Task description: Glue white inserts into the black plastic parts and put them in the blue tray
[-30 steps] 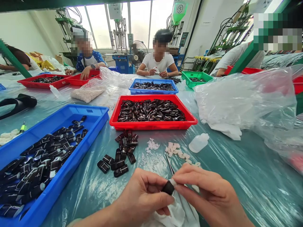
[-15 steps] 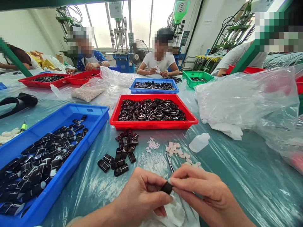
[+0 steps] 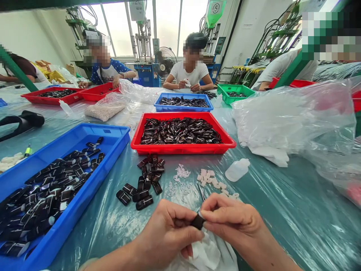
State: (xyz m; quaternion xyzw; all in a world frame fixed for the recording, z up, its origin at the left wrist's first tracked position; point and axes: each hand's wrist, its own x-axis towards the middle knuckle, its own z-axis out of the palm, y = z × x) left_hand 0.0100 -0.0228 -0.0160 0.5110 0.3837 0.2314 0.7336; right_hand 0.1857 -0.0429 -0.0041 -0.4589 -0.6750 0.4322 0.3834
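Observation:
Between thumb and fingers, my left hand (image 3: 172, 229) is closed on a small black plastic part (image 3: 197, 222). My right hand (image 3: 234, 222) pinches a tiny pale piece (image 3: 200, 213) at the upper end of that part, its fingertips touching the part. A crumpled white cloth (image 3: 207, 253) lies beneath both hands. Metal tweezers (image 3: 202, 192) partly show behind my right fingers. Ahead of my hands lie a loose group of the same black parts (image 3: 145, 184), small whitish scraps (image 3: 182, 171) and cream-coloured pieces (image 3: 208, 177).
A red tray (image 3: 183, 151) heaped with black parts stands ahead. At the left is a long blue tray (image 3: 113, 131) of parts with pale ends. A white bottle (image 3: 237, 170) lies right of centre, near large plastic bags (image 3: 293, 120). Co-workers sit across the table.
Both hands have shifted very slightly left with the black part, and the right fingertips sit a little higher on its end. A co-worker at the far left has moved a hand.

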